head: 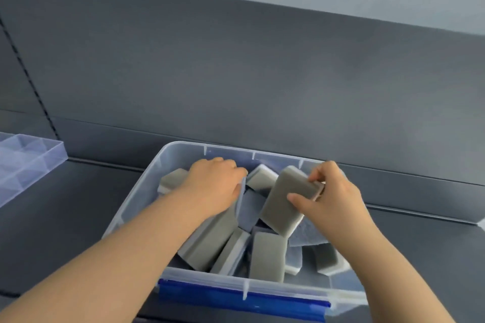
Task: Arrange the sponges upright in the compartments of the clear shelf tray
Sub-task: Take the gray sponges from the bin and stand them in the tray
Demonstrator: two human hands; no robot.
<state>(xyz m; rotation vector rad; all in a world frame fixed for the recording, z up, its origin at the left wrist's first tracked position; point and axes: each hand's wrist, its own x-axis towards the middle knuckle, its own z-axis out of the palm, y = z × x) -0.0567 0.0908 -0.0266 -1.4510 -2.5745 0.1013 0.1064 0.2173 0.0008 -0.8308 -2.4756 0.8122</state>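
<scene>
Now your right hand (333, 202) pinches a soft grey rectangular sponge (282, 207) between curled thumb and fingers, while your left hand (212, 186) digs into the clear plastic bin (183, 146), its grip hidden.

Lit evenly and softly from overhead, moderately bright, with a cool bluish-grey cast throughout. Throws only faint, diffuse shade beneath the forearms (118, 252) and between the sponges (267, 257) deep in the clear bin (131, 207). Picks up a pale sheen along the bin's rim and on the facets of the clear tray (29, 160) at the left edge. Looks soft and slightly smeared overall, with compression blur around the left hand (210, 186) and right hand (330, 202). Bends the straight lines of the shelf back panel (236, 73) and tilts them toward the corners, in wide-angle fashion
</scene>
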